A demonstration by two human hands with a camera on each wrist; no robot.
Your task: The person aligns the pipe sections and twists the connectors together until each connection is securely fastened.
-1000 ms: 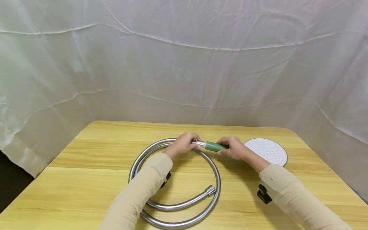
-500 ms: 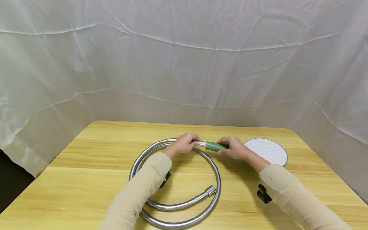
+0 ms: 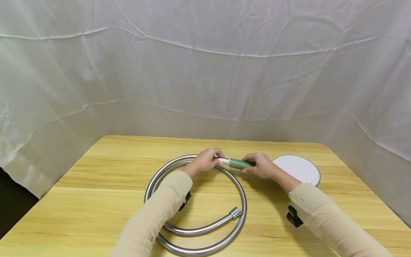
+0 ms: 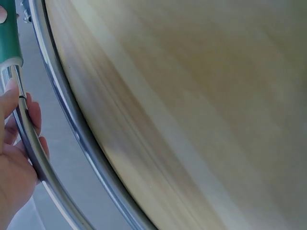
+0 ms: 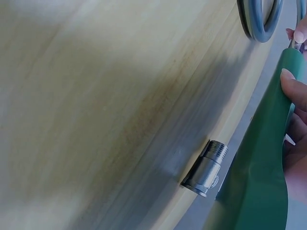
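Note:
A hand shower with a green handle point(image 3: 238, 164) and a round white spray face point(image 3: 298, 169) lies across the right side in the head view. My right hand point(image 3: 261, 165) grips its handle, the thumb along the near side. At the handle's end, my left hand point(image 3: 207, 159) pinches the chrome end fitting point(image 4: 17, 79) of a metal shower hose point(image 3: 243, 200). In the left wrist view this fitting meets the green handle; whether it is threaded tight I cannot tell. The hose lies coiled below my left hand, its other end fitting point(image 3: 235, 212) loose inside the loop.
On the wooden table point(image 3: 106, 214), a small threaded chrome fitting point(image 5: 204, 170) lies beside the green handle in the right wrist view. A pale cloth point(image 3: 205, 78) hangs behind the table and along both sides.
My left fingers shift slightly around the hose's chrome end fitting. My right hand, the hand shower and the hose coil stay nearly in place.

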